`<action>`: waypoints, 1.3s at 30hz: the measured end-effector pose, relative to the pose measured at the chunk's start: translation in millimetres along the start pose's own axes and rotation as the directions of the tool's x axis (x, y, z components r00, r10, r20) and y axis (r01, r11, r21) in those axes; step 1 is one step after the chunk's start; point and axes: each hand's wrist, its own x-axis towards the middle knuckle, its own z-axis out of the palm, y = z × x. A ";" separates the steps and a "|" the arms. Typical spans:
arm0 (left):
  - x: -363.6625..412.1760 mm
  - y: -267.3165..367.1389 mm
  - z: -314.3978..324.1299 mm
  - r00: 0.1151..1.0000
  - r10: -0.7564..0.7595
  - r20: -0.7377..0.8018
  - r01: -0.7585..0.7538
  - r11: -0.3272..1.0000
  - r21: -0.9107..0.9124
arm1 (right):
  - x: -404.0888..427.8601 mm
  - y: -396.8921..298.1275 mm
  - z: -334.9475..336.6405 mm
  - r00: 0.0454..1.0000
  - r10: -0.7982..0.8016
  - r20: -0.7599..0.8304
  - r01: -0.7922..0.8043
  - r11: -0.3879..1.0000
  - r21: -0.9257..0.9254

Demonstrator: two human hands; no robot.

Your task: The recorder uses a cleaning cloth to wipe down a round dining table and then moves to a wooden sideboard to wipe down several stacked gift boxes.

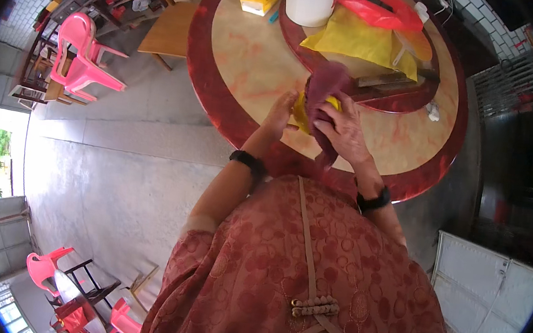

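Over the near part of a round table (247, 67), both hands are raised in front of me. My right hand (346, 128) grips a purple cloth (326, 82), which hangs down below the fingers and bunches up above them. Partly behind the cloth is a small yellow object (301, 114); its shape is mostly covered, so I cannot tell what it is. My left hand (281, 112) holds the left side of this yellow object, thumb and fingers around its edge. Cloth and yellow object press against each other between the two hands.
On the table stand a white bucket (310, 0) and a yellow tissue pack (259, 0). A yellow sheet (353, 34), a red plastic bag (385, 8) and a crumpled white tissue (432, 111) lie there too. A wooden chair (169, 29) and pink plastic chairs (83, 59) stand leftward.
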 end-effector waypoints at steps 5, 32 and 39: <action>1.4 -23.8 -3.5 0.999 0.027 -0.026 -0.033 0.965 -0.262 | 2.3 16.8 56.2 0.995 0.088 0.055 -0.072 0.968 -0.241; 94.7 -41.6 -9.6 0.978 0.139 0.157 -0.132 0.990 -0.057 | 20.9 38.7 67.9 0.973 0.183 -0.138 -0.202 0.970 -0.134; 71.2 -56.2 -1.1 0.936 0.323 0.142 -0.302 0.942 -0.149 | 17.3 46.1 70.4 0.956 0.230 -0.185 -0.246 0.966 -0.072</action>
